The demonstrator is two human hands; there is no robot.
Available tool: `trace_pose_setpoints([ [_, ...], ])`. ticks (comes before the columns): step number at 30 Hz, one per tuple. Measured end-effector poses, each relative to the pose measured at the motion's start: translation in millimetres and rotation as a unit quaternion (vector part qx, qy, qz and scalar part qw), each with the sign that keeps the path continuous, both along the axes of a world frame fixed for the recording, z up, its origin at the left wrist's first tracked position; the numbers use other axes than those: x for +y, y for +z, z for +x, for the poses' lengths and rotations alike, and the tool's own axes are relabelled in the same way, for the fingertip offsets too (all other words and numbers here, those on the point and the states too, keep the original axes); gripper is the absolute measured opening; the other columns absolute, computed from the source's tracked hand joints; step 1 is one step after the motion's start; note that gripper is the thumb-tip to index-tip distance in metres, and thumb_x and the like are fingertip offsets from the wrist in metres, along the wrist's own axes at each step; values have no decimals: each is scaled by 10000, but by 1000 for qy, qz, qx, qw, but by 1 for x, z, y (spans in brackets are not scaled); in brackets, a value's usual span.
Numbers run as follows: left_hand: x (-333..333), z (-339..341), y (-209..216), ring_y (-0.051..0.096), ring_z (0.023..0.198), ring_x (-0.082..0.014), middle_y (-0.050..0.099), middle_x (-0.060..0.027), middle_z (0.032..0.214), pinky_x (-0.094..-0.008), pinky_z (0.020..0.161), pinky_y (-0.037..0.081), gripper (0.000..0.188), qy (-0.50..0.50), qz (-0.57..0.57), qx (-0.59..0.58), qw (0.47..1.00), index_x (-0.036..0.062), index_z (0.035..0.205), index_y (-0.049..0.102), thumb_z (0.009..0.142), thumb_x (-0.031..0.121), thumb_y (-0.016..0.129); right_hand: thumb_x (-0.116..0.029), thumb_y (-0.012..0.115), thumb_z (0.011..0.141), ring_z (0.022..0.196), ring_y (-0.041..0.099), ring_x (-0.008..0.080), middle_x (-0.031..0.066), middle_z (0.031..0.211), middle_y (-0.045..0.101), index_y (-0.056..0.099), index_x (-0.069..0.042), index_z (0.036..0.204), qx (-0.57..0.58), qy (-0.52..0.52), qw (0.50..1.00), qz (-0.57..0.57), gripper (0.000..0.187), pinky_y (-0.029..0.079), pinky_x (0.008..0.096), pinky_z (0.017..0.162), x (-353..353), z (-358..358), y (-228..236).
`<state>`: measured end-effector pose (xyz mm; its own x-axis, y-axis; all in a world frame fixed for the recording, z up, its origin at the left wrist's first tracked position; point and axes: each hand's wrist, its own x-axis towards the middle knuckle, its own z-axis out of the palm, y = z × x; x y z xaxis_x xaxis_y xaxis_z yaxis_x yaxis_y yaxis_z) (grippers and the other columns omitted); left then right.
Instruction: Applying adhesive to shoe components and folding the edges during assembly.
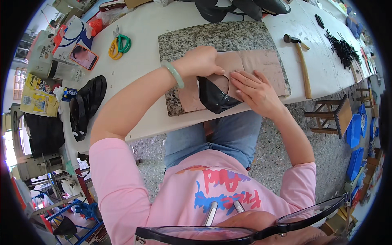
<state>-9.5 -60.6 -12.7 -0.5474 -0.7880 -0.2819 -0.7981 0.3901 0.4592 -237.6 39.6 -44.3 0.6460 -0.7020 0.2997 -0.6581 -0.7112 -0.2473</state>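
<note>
A glossy black shoe upper (216, 99) lies at the near edge of a pinkish-brown sheet (263, 65), which covers part of a speckled granite slab (204, 34). My left hand (201, 61), a pale green bangle (173, 74) at its wrist, is closed at the far side of the upper; its thumb points toward the upper's edge and the other fingertips are mostly hidden. With fingers stretched out side by side, my right hand (258, 93) rests flat on the sheet and the upper's right edge.
Left on the white table (134, 49) are scissors (118, 44), a phone (84, 56), a jar (67, 70) and stacked black uppers (87, 100). A hammer (301, 61) and black strips (342, 48) lie right. Black shoes (241, 9) stand beyond the slab; a stool (332, 115) is right.
</note>
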Motion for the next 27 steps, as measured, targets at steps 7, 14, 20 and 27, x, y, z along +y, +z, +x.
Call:
trace_pose_setpoints([
  [7, 3, 1, 3, 649, 645, -315, 637, -183, 641, -389, 628, 508, 413, -6, -76, -10, 997, -49, 772, 684, 724, 360, 710, -245, 609, 869, 1057, 494, 199, -9, 1139, 548, 677, -168, 1146, -1, 17, 1000, 26, 295, 348, 390, 884, -25, 6, 11],
  [14, -6, 24, 9, 623, 588, -296, 618, -177, 614, -379, 583, 491, 407, 8, 60, 30, 998, -31, 708, 680, 713, 376, 686, -277, 636, 847, 995, 478, 207, 0, 982, 506, 708, -237, 1108, -10, 47, 997, 61, 274, 351, 384, 875, -50, 8, 13],
  [20, 2, 23, 5, 638, 595, -323, 619, -158, 580, -386, 599, 514, 383, 27, -30, -54, 998, 8, 633, 691, 684, 387, 678, -318, 627, 859, 932, 470, 208, 0, 920, 487, 710, -287, 1105, 11, 93, 995, 33, 261, 359, 380, 840, -67, 13, 12],
  [27, 12, 37, 16, 656, 720, -317, 661, -164, 710, -398, 656, 510, 300, -27, 53, 17, 998, 13, 779, 693, 682, 297, 714, -256, 638, 823, 920, 495, 230, 31, 907, 510, 705, -224, 1080, -16, -61, 997, -40, 267, 407, 376, 801, -67, 15, 1],
])
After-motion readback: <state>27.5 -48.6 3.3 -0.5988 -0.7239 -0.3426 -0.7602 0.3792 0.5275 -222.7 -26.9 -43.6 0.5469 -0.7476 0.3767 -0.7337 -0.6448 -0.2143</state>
